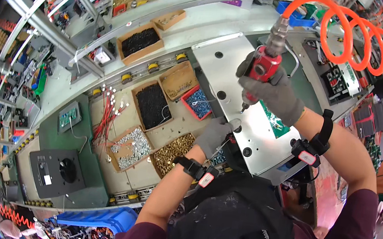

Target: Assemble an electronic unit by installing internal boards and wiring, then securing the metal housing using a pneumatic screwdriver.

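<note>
My gloved right hand (277,92) is wrapped around a red air screwdriver (264,66), held over a silver metal panel (227,71). Its thin bit points down and stands close to the panel surface; contact is unclear. Beside the bit, the gloved fingers of my left hand (213,137) are drawn together at the panel's left edge. Whatever they pinch is too small to make out. Several round black feet (222,95) sit on the panel. Part of a green circuit board (275,125) shows right of the panel's middle, below my right hand.
An orange coiled hose (342,42) runs from the screwdriver to the upper right. Left of the panel lie boxes of brass screws (175,153), silver screws (132,148), black screws (152,107) and a red bin of blue parts (198,103). A black box-shaped unit (56,172) lies farther left.
</note>
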